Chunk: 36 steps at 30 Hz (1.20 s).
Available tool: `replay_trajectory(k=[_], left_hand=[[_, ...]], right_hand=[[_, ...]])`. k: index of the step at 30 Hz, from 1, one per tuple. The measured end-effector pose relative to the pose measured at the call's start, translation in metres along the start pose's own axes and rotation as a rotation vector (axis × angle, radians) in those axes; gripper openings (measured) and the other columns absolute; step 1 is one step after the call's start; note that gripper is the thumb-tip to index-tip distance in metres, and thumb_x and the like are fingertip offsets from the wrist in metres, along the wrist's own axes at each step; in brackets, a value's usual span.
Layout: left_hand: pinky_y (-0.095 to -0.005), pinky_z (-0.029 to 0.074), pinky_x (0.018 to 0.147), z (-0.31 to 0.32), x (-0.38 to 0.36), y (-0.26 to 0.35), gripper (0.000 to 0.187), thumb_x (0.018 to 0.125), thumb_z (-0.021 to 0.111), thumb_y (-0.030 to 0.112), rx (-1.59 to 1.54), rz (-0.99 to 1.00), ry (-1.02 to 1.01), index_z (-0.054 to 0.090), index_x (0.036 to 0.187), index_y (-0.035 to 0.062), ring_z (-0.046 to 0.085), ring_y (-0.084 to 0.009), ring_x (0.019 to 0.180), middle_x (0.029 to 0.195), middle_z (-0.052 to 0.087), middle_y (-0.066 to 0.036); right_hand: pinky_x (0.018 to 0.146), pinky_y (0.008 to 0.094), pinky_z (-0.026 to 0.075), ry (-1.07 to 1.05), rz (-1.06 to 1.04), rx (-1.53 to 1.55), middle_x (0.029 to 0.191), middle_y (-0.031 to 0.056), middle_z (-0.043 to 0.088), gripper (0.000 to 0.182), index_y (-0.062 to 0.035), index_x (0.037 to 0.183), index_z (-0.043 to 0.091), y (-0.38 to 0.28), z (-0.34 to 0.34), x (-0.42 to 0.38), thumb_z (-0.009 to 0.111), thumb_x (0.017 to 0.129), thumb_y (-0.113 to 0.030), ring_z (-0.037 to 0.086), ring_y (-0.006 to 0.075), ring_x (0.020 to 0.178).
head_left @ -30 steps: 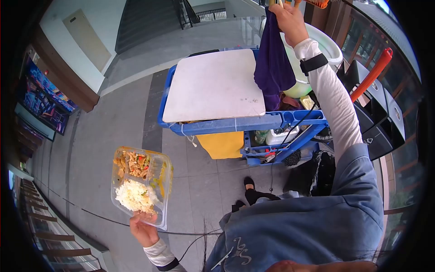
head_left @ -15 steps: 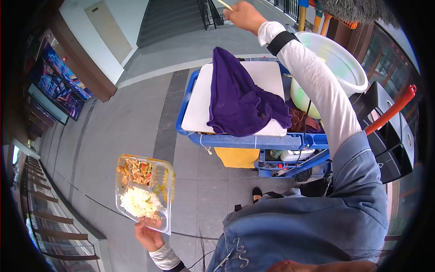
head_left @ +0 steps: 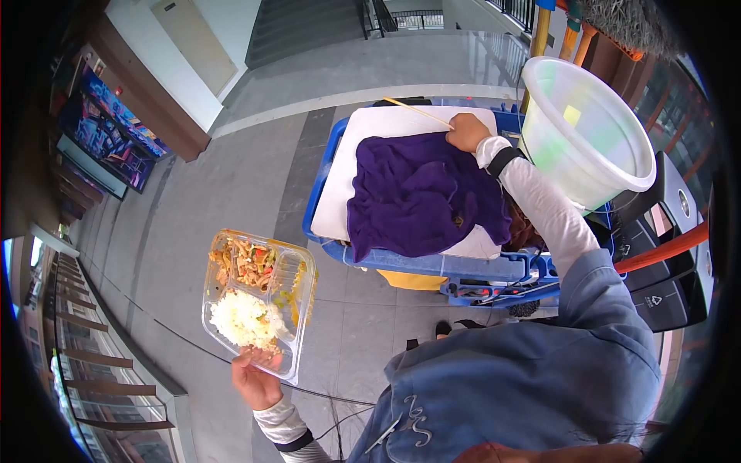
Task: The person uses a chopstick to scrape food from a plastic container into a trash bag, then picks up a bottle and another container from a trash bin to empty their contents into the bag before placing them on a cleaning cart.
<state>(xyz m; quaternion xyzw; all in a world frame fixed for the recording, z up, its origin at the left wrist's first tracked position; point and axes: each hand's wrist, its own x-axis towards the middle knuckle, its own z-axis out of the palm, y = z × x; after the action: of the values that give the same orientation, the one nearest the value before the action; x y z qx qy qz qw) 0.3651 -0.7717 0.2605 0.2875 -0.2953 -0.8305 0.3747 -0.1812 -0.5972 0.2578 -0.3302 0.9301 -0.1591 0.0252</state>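
Observation:
A clear plastic food tray (head_left: 302, 324) is held at its lower edge by my left hand (head_left: 258, 381), out over the floor. White rice (head_left: 245, 318) and a chopped dish with red and green pieces (head_left: 251, 265) lie in it. My right hand (head_left: 465, 133) is closed around chopsticks (head_left: 417, 112), which point up and left over the white board (head_left: 333, 185). That hand is at the top edge of a purple cloth (head_left: 417, 193), which lies spread on the board; whether it also grips the cloth is unclear.
The board rests on a blue cart (head_left: 432, 264). A large whitish bucket (head_left: 590, 127) stands right of my right forearm, with black bins (head_left: 664, 289) and a red handle (head_left: 668, 248) beyond. A grey mop head (head_left: 629, 23) hangs at the top right. Stairs (head_left: 305, 35) are at the back.
My right hand has come down to the cloth with the chopsticks. The cloth's raised peak has dropped and it lies flatter. The food tray appears slightly higher and further right in view.

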Motion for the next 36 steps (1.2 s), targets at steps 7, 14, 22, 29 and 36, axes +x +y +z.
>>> replay_trajectory(k=[7,14,22,29,36], left_hand=[[-0.0370,0.057,0.061,0.075,0.046,-0.033,0.014,0.072,0.051,0.013,-0.001,-0.081,-0.122,0.054,0.081,0.0022,0.057,-0.0179,0.063,0.069,0.056,-0.005],[-0.0392,0.056,0.062,0.129,0.082,-0.066,0.013,0.071,0.053,0.012,-0.053,-0.207,-0.226,0.053,0.079,0.0027,0.057,-0.0193,0.066,0.070,0.054,-0.006],[-0.0360,0.052,0.062,0.142,0.108,-0.064,0.014,0.071,0.053,0.014,0.084,-0.202,-0.185,0.052,0.080,0.0032,0.055,-0.0193,0.065,0.069,0.053,-0.005],[-0.0366,0.052,0.066,0.120,0.147,-0.042,0.015,0.072,0.053,0.014,0.054,-0.344,-0.458,0.054,0.082,0.0034,0.058,-0.0208,0.073,0.074,0.057,-0.006],[-0.0404,0.051,0.073,0.143,0.169,-0.049,0.017,0.074,0.052,0.015,0.127,-0.454,-0.540,0.055,0.085,0.0032,0.059,-0.0258,0.086,0.089,0.060,-0.011]], right_hand=[[0.072,0.0450,0.046,0.677,0.236,0.199,0.077,0.0235,0.060,0.023,0.0011,0.080,0.061,0.021,-0.007,0.039,0.053,0.076,-0.020,0.057,0.0401,0.077],[0.067,0.0397,0.046,0.210,-0.006,0.670,0.067,0.0180,0.061,0.023,-0.0005,0.073,0.061,-0.015,-0.021,-0.006,0.048,0.078,-0.019,0.059,0.0331,0.067],[0.074,0.0429,0.047,-0.048,-0.009,0.125,0.085,0.0197,0.060,0.020,-0.0027,0.082,0.064,-0.031,0.014,-0.073,0.051,0.075,-0.017,0.058,0.0373,0.080],[0.068,0.0447,0.046,0.345,0.110,0.194,0.071,0.0225,0.058,0.019,0.0012,0.070,0.061,-0.009,0.001,-0.130,0.052,0.073,-0.015,0.057,0.0396,0.071],[0.063,0.0455,0.044,0.605,0.351,0.124,0.069,0.0256,0.056,0.021,0.0031,0.070,0.058,-0.007,0.002,-0.157,0.052,0.080,-0.015,0.054,0.0428,0.066]])
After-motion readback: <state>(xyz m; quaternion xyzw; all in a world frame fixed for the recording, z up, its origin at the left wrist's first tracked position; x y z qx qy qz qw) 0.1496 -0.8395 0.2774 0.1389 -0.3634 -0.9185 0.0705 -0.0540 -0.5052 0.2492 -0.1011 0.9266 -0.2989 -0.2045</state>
